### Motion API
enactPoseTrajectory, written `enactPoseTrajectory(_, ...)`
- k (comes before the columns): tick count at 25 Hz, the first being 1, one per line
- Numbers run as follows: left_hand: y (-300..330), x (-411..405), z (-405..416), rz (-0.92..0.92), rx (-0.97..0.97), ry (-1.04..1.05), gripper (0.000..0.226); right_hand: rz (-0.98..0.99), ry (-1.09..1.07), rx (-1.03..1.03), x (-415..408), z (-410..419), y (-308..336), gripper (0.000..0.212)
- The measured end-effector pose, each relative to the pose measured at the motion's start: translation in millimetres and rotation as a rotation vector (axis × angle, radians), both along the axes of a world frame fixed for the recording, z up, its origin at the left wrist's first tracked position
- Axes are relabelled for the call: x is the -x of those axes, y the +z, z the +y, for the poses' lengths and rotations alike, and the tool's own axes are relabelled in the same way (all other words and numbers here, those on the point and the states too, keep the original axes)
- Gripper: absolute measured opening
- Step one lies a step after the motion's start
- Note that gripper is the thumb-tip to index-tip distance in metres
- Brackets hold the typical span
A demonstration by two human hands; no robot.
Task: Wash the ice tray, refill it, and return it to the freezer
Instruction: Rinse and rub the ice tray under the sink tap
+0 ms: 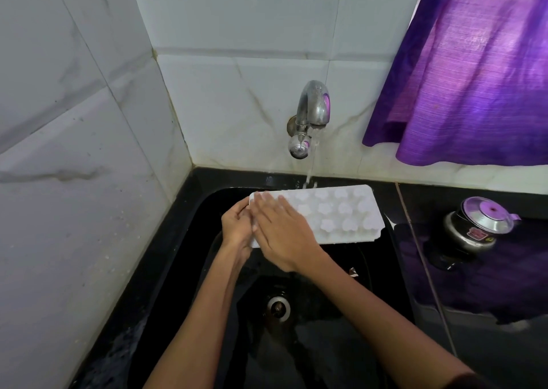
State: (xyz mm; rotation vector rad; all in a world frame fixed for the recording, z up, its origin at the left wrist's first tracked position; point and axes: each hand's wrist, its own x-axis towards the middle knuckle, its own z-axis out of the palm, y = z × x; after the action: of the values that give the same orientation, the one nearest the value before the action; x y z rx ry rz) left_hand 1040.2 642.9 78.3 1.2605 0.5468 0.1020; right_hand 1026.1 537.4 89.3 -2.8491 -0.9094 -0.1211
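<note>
So the right hand is laid flat on the left half of the ice tray, fingers straight and together, rubbing rather than gripping anything. The left hand is at the tray's left end, fingers curled around the short edge to hold it steady. The tray itself is held over the back of the black sink, tilted slightly toward the camera, with the far long edge right under the stream from the tap.

Looks to me like the washing step, nowhere near refilling yet. If it were me I'd slide the tray sideways so the water runs across every pocket, not just the back edge, and work fingertips into each cup, since a flat palm only cleans the ridges. Keeping that left-hand grip firm matters, wet plastic gets slippery.

Material-wise: the tray is white, slightly translucent plastic, a long rectangle with rounded corners and rows of little flower-shaped cups. The tap is a dull, spotted chrome spout with a round knob. The sink is glossy black with a metal drain in the middle. Off to the right on the counter there's a small steel pot with a lid, and a purple curtain with a fine ribbed weave hangs above it.
</note>
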Motion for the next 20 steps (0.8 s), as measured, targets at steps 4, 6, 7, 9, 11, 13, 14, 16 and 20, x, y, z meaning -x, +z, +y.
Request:
enactPoseTrajectory(4,0,0,10,0.022,0.026,0.037,0.028,0.052,0.157,-0.01,23,-27,-1,0.061)
enactPoseTrajectory(6,-4,-1,10,0.04,0.007,0.048,0.028,0.028,0.052,0.022,20,-35,-3,0.061)
enactPoseTrajectory(7,-4,-1,6,0.043,0.003,0.04,0.028,0.019,-0.005,0.034,15,-33,-1,0.062)
enactPoseTrajectory(9,-3,0,-3,0.02,0.014,0.01,0.025,-0.026,-0.045,0.042,5,-18,-1,0.063)
enactPoseTrajectory(11,2,0,-7,-0.008,0.054,0.006,0.022,-0.065,0.005,0.043,4,-6,-2,0.063)
enactPoseTrajectory(13,4,-3,-1,0.016,0.055,0.03,0.023,-0.057,0.12,0.052,9,-11,-6,0.061)
enactPoseTrajectory(14,4,-4,4,0.035,0.027,0.041,0.025,-0.031,0.171,0.065,14,-20,-8,0.06)
enactPoseTrajectory(16,3,-5,13,0.059,-0.039,0.068,0.027,-0.002,0.199,0.081,21,-42,-6,0.058)
enactPoseTrajectory(20,6,-1,12,0.071,-0.093,0.07,0.028,-0.003,-0.061,0.075,6,-74,-2,0.07)
